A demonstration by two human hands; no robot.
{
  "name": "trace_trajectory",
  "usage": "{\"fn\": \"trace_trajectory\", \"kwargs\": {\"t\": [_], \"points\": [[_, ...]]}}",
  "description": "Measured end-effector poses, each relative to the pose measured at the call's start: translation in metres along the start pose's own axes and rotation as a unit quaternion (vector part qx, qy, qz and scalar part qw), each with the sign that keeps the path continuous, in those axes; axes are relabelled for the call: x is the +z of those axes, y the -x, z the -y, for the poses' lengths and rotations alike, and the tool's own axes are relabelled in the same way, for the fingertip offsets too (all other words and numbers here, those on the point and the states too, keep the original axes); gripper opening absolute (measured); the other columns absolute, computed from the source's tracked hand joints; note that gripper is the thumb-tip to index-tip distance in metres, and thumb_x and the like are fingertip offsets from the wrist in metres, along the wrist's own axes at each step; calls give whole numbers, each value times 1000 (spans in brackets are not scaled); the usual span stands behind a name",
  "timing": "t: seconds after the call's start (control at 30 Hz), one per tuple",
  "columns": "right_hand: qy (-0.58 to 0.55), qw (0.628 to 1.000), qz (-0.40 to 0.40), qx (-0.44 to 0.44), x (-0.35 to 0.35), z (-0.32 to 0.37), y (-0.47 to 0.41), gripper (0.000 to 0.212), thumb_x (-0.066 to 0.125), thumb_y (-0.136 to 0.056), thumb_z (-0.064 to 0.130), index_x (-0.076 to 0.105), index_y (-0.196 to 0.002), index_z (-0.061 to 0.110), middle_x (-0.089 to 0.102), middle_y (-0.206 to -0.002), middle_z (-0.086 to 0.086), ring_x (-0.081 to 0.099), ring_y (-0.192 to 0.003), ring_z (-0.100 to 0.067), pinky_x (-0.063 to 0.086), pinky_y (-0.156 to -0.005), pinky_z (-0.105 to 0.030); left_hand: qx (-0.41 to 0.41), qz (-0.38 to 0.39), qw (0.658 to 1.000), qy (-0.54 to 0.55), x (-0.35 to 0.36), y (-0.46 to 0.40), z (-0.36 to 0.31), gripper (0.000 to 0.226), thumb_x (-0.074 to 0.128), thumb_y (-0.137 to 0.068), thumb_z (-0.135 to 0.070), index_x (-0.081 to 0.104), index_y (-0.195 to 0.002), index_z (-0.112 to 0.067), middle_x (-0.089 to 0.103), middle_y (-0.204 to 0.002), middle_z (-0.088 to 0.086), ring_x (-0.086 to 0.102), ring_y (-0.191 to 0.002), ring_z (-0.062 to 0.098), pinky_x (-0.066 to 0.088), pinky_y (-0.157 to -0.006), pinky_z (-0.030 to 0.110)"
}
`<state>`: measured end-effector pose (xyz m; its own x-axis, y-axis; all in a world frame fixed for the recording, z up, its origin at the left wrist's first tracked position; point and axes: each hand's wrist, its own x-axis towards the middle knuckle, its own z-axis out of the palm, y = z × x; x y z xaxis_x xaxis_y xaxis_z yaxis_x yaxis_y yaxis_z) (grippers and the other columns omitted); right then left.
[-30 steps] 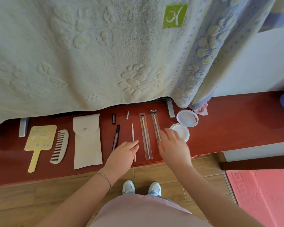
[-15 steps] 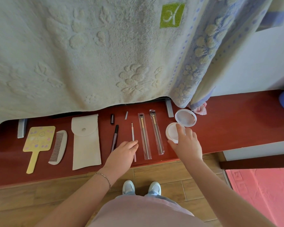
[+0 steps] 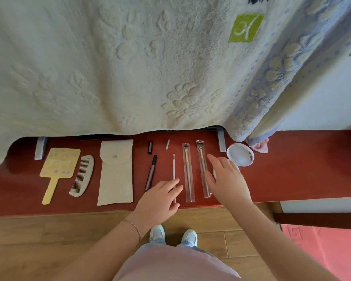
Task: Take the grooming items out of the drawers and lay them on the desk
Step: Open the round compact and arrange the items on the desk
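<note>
Several grooming items lie in a row on the red table (image 3: pixel 292 171), both hands empty above them.
The cloth pouch (image 3: pixel 116 173) is soft and light; the thin stick (image 3: pixel 173 169) under the left hand (image 3: pixel 160 199) wants a mid-shaft pinch; the right hand (image 3: pixel 227 179), fingers spread, hovers by the slick sleeved brush (image 3: pixel 202 165).

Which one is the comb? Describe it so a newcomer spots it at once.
Start at the red desk and go to its left end, below the hanging towel. The comb lies between the yellow hand mirror and the beige pouch. It alone is grey and curved, with a row of fine teeth.
</note>
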<state>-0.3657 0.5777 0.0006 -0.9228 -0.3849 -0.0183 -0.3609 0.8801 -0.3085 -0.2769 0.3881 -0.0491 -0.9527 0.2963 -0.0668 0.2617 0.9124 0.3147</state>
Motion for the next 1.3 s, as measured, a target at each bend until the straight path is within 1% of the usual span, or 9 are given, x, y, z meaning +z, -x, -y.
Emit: {"fn": "trace_trajectory", "kwargs": {"t": [0.1,0.27,0.57,0.8,0.9,0.97,1.03,1.2,1.3], "points": [[-37,995,6,-94,10,22,-34,30,60,-85,13,64,-114,11,68,-105,-10,65,-92,-32,52,-73,-37,4,10,1000,-16,2,3,2,54,77,-63,-46,67,-111,-23,63,-120,-5,62,-100,9,54,-64,16],[-1,982,131,-137,27,44,-93,38,39,-96,15,51,-132,23,42,-145,2,44,-129,-19,36,-103,-32,1,-14,999,-32,6,5,5,50,85,-58,-36,71,-102,-18,67,-114,-3,65,-96,10,56,-70,22],[117,944,207,-230,62,47,-139,49,37,-95,7,42,-138,30,33,-151,5,40,-132,-20,37,-104,-37,-7,-14,1000,-13,6,13,11,48,75,-73,-31,64,-116,-12,60,-125,2,61,-103,15,53,-80,26],[108,940,188,-262,67,38,-145,42,44,-92,3,55,-129,20,43,-145,0,47,-127,-22,40,-102,-39,-9,-24,1000,3,10,10,9,51,82,-64,-35,68,-109,-15,65,-119,0,64,-97,12,55,-74,22],[70,939,120,-316,70,29,-145,38,69,-69,-10,71,-100,12,66,-118,-11,68,-94,-31,57,-75,-43,-9,-31,999,5,9,7,6,50,82,-63,-36,69,-108,-16,65,-117,-1,64,-96,11,54,-73,21],[76,939,111,-317,71,24,-144,41,79,-52,-12,73,-84,13,72,-102,-11,72,-75,-29,59,-60,-40,-8,-30,999,9,8,7,5,50,82,-63,-36,69,-107,-16,65,-117,-1,64,-95,10,55,-73,21],[74,937,111,-322,69,24,-143,41,77,-55,-12,73,-87,12,72,-105,-12,71,-77,-30,58,-63,-40,-9,-28,999,12,8,7,4,49,82,-63,-36,69,-107,-17,66,-116,-1,64,-96,11,54,-73,21],[53,947,141,-285,66,29,-141,42,51,-85,-7,61,-121,11,52,-137,-11,56,-116,-34,45,-95,-44,-16,-22,999,19,8,8,6,52,78,-67,-40,66,-113,-18,64,-120,-1,64,-98,12,54,-74,21],[21,952,79,-296,66,29,-135,47,64,-72,-13,66,-113,9,64,-121,-14,66,-98,-34,56,-78,-45,-25,-36,999,9,3,11,6,47,69,-75,-44,62,-115,-20,61,-123,-1,61,-100,12,53,-77,24]]}}
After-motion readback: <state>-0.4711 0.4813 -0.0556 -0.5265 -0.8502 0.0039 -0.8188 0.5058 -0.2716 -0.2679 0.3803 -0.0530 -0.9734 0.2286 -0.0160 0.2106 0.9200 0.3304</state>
